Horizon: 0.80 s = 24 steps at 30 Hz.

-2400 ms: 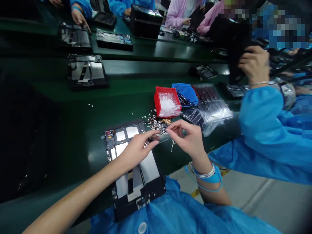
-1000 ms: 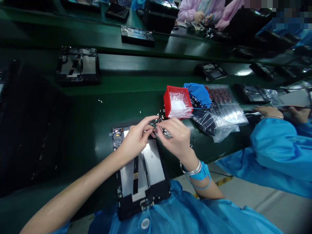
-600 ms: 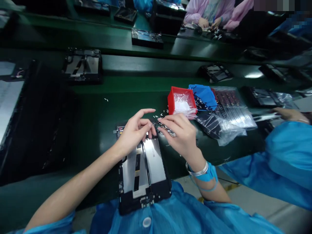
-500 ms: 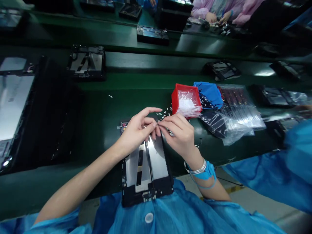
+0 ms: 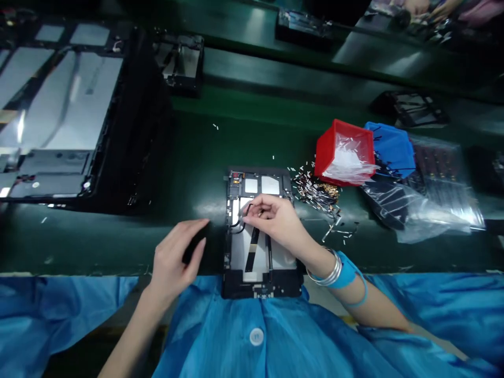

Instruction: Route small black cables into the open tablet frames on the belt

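Note:
An opened tablet [image 5: 283, 257] lies at the table's front edge, its silver inside facing up and its lower end against the blue smock. Over its upper left part, my right hand [image 5: 275, 223] pinches a thin black flex cable [image 5: 241, 230] between thumb and fingertips. The cable curves toward the tablet's left edge; whether its end touches the board there I cannot tell. My left hand [image 5: 177, 254] is apart from the tablet on its left, thumb and fingers spread, holding nothing. Right of the tablet is a loose pile of small cable pieces [image 5: 315, 191] with white tabs.
A red bin [image 5: 325, 152] with clear plastic and a blue bin [image 5: 405, 152] with black strips stand to the right. Plastic bags [image 5: 425, 215] lie beside them. A tall stack of tablets [image 5: 114, 121] rises at the left. Blue sleeves of people show on both sides.
My left hand has left the tablet's top and moved down to its left, opening. My right hand has shifted left and down over the tablet with the cable. The view has turned left.

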Each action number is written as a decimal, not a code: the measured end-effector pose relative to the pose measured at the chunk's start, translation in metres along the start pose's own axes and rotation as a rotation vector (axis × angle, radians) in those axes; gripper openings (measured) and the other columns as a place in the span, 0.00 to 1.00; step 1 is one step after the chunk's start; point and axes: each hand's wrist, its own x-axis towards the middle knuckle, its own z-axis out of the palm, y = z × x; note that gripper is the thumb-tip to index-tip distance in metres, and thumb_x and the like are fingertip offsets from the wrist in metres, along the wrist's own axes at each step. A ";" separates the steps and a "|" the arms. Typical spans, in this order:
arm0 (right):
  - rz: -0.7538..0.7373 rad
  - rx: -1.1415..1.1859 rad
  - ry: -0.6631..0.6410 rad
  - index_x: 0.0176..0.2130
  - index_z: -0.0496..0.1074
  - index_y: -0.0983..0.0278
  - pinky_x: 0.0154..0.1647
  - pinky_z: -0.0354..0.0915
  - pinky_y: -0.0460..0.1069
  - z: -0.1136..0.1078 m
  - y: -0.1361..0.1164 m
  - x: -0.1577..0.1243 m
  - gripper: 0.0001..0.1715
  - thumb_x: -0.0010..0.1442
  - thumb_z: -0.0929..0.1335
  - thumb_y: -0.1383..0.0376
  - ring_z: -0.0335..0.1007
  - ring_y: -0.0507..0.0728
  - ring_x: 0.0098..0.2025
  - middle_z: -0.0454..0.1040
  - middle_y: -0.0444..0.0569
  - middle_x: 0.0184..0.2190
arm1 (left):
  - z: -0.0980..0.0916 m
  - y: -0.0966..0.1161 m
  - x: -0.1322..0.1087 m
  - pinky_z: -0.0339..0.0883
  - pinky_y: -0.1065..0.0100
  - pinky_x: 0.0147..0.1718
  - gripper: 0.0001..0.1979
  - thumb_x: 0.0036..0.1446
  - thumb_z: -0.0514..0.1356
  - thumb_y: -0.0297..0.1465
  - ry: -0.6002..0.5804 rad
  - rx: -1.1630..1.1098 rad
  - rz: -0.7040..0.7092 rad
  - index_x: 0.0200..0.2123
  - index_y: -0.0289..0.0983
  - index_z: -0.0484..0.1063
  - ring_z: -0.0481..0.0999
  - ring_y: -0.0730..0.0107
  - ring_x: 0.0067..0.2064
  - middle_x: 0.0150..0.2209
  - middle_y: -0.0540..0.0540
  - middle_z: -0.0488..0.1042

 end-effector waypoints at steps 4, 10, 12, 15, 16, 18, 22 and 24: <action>-0.010 -0.149 0.045 0.30 0.71 0.66 0.28 0.61 0.45 0.008 0.007 0.006 0.05 0.48 0.71 0.69 0.68 0.49 0.29 0.73 0.44 0.26 | 0.003 -0.007 -0.009 0.67 0.62 0.48 0.18 0.60 0.55 0.23 -0.124 0.131 0.193 0.54 0.33 0.64 0.71 0.61 0.52 0.51 0.38 0.71; -0.052 -0.320 0.050 0.29 0.72 0.65 0.28 0.60 0.46 0.009 0.003 0.009 0.03 0.49 0.69 0.70 0.66 0.49 0.27 0.73 0.43 0.25 | 0.004 -0.010 -0.005 0.67 0.59 0.43 0.19 0.63 0.53 0.29 -0.224 0.275 0.313 0.56 0.34 0.65 0.70 0.54 0.52 0.54 0.36 0.69; -0.054 -0.347 0.043 0.29 0.73 0.65 0.28 0.60 0.46 0.009 0.003 0.009 0.03 0.49 0.69 0.70 0.66 0.49 0.27 0.73 0.43 0.25 | 0.006 -0.011 -0.005 0.66 0.59 0.42 0.18 0.63 0.52 0.30 -0.234 0.296 0.326 0.56 0.34 0.65 0.70 0.54 0.52 0.54 0.36 0.69; -0.055 -0.383 0.046 0.29 0.73 0.65 0.27 0.60 0.46 0.008 0.001 0.009 0.02 0.51 0.69 0.68 0.67 0.49 0.27 0.74 0.44 0.26 | 0.007 -0.010 -0.004 0.66 0.60 0.42 0.18 0.63 0.53 0.29 -0.221 0.312 0.339 0.55 0.33 0.66 0.70 0.54 0.51 0.53 0.36 0.70; -0.057 -0.401 0.047 0.29 0.74 0.65 0.27 0.60 0.45 0.007 0.000 0.008 0.02 0.52 0.69 0.68 0.67 0.49 0.27 0.75 0.44 0.26 | 0.008 -0.009 -0.003 0.66 0.60 0.42 0.18 0.62 0.53 0.28 -0.212 0.317 0.343 0.55 0.32 0.66 0.71 0.55 0.51 0.53 0.36 0.70; -0.072 -0.454 0.048 0.29 0.74 0.64 0.27 0.59 0.46 0.005 -0.003 0.008 0.04 0.54 0.69 0.66 0.68 0.49 0.27 0.76 0.44 0.26 | 0.008 -0.008 -0.003 0.66 0.61 0.42 0.17 0.62 0.53 0.27 -0.196 0.329 0.350 0.54 0.32 0.66 0.71 0.55 0.50 0.52 0.36 0.71; -0.102 -0.610 0.067 0.29 0.77 0.63 0.27 0.57 0.46 0.000 -0.009 0.010 0.05 0.54 0.70 0.65 0.65 0.48 0.24 0.77 0.44 0.25 | 0.009 -0.006 -0.002 0.66 0.62 0.41 0.16 0.62 0.53 0.26 -0.177 0.321 0.335 0.52 0.31 0.67 0.72 0.56 0.50 0.51 0.37 0.72; -0.083 -0.630 0.059 0.29 0.77 0.63 0.26 0.56 0.47 -0.003 -0.011 0.014 0.03 0.53 0.71 0.65 0.63 0.48 0.23 0.75 0.43 0.23 | 0.009 -0.005 -0.001 0.66 0.62 0.41 0.15 0.61 0.54 0.27 -0.181 0.319 0.327 0.51 0.31 0.68 0.72 0.56 0.50 0.51 0.37 0.72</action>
